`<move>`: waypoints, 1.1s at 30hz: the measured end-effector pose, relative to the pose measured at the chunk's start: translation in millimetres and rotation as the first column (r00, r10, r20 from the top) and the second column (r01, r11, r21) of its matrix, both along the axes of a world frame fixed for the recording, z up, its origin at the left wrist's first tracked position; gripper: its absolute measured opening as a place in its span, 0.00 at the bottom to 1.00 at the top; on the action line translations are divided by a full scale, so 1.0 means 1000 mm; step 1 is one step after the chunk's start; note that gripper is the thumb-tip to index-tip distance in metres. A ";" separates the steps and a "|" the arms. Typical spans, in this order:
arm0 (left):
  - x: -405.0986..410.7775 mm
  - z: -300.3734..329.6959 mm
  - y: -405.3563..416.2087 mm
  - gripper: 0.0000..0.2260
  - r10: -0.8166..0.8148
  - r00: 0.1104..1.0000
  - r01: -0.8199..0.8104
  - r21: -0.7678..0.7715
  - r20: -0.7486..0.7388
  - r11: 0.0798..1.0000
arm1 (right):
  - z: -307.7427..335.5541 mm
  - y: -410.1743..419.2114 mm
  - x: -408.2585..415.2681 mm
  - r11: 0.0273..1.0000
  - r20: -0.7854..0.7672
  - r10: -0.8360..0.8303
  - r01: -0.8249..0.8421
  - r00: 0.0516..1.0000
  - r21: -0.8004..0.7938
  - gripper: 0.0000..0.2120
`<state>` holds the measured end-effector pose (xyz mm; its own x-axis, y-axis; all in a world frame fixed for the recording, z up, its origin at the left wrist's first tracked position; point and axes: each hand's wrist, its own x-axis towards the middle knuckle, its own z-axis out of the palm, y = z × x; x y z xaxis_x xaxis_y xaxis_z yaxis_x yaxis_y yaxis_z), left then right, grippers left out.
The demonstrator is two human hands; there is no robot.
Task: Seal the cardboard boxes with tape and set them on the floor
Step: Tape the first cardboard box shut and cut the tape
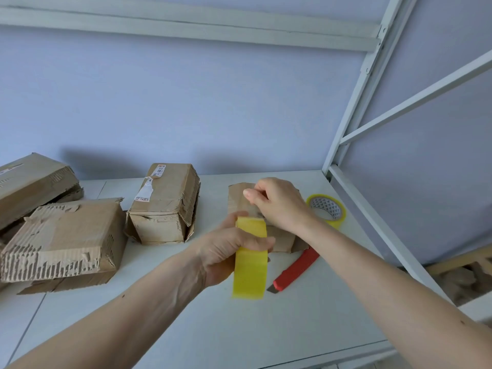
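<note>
left hand (226, 251): fingers curled round yellow tape roll (250, 258), centre frame | right hand (277, 202): fingers pinch at top of small cardboard box (279, 239), at 1 o'clock of roll, on tabletop (306, 315) | handling: box likely light, crushable; hold by its sides | red cutter (295, 270) at 4 o'clock of box

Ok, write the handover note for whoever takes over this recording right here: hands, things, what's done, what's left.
Left hand grips a yellow tape roll. Right hand pinches near the tape end above a small brown cardboard box on the white table.
A red utility knife and a second yellow tape roll lie beside it.
Three torn cardboard boxes wait at left.
Done: no fresh tape visible. Left: tape all boxes, floor them.
</note>
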<state>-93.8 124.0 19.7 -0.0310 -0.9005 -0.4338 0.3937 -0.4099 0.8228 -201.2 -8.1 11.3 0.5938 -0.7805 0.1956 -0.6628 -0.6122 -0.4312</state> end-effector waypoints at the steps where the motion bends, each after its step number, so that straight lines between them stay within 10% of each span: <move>1: -0.002 0.001 0.000 0.32 -0.009 1.000 0.009 -0.001 0.022 1.000 | 0.001 0.000 -0.002 0.998 0.062 -0.011 0.015 0.998 -0.055 0.21; 4: -0.007 -0.001 0.000 0.28 0.011 1.000 -0.010 0.051 -0.019 0.999 | 0.017 -0.021 -0.009 0.993 0.224 -0.092 0.105 0.970 -0.047 0.21; 11: -0.024 -0.015 0.012 0.41 -0.036 0.999 0.037 0.041 -0.021 0.998 | 0.005 -0.067 -0.010 0.988 -0.131 -0.089 0.071 0.987 -0.136 0.20; 17: -0.033 -0.018 0.018 0.26 -0.014 0.999 0.018 0.096 -0.043 0.995 | 0.013 -0.105 0.004 0.936 -0.322 -0.078 -0.042 0.944 -0.350 0.17; 33: -0.028 -0.029 -0.015 0.18 0.001 1.000 0.001 0.204 -0.011 0.979 | -0.043 -0.165 0.040 0.995 -0.420 0.062 -0.091 0.905 -0.049 0.21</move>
<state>-122.0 108.8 -9.1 -0.0368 -0.7929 -0.6083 0.4019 -0.5691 0.7174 -161.6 -173.4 -31.2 0.6896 -0.7234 -0.0337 -0.7233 -0.6856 -0.0824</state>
